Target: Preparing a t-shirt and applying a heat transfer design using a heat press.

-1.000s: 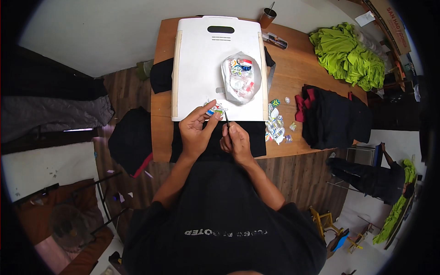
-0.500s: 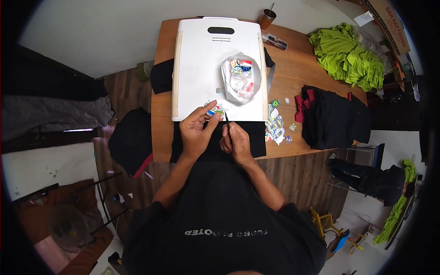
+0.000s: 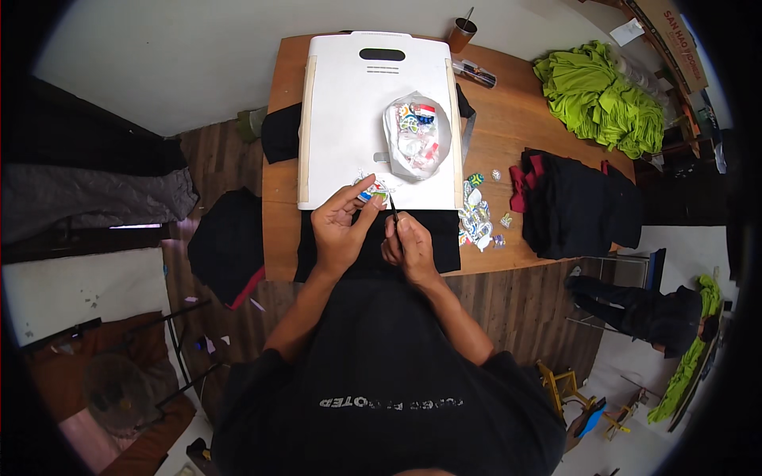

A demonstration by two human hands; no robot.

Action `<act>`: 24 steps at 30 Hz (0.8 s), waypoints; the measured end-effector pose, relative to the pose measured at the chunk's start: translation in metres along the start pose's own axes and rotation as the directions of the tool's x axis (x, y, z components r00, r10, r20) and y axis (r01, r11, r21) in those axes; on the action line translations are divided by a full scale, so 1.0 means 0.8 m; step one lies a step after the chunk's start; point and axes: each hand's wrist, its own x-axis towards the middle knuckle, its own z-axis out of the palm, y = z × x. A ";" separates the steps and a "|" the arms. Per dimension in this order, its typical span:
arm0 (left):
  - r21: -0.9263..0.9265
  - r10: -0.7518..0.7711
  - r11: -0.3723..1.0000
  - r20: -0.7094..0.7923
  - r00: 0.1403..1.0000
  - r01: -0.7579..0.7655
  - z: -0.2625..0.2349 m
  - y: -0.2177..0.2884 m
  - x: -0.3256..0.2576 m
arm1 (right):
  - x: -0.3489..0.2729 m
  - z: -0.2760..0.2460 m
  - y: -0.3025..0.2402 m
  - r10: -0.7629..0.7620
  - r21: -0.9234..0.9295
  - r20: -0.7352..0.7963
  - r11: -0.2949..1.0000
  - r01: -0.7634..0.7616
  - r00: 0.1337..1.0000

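Note:
My left hand [image 3: 338,232] pinches a small, colourful printed cutout [image 3: 370,190] between thumb and fingers, over the near edge of a white board [image 3: 341,119]. My right hand [image 3: 413,247] is closed around a slim, dark, pointed tool [image 3: 393,206]; its exact kind is too small to tell. The tool's tip is at the right side of the cutout. A white bag [image 3: 444,135] stands open on the board, filled with similar colourful pieces. Black cloth [image 3: 341,247] lies under the board's near end, partly hidden by my hands.
Loose printed cutouts [image 3: 476,224] lie right of the board on the wooden table [image 3: 508,119]. Folded black garments [image 3: 579,202] and a lime-green cloth heap [image 3: 599,99] sit farther right. A brown cup [image 3: 462,33] stands at the back. Another person [image 3: 671,317] is at the far right.

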 end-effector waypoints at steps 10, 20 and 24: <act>-0.269 -0.162 0.949 0.032 0.986 0.164 -0.008 0.008 0.008 | 0.002 -0.008 0.000 0.014 0.033 0.026 0.999 -0.014 1.000; -0.546 -0.331 0.763 0.129 0.935 0.346 -0.020 0.001 0.015 | 0.026 0.017 -0.029 -0.117 -0.053 -0.038 0.992 0.115 0.992; -0.408 -0.282 0.869 0.057 0.958 0.280 -0.012 0.000 0.010 | 0.035 0.014 -0.035 -0.088 0.120 -0.051 0.988 0.093 0.995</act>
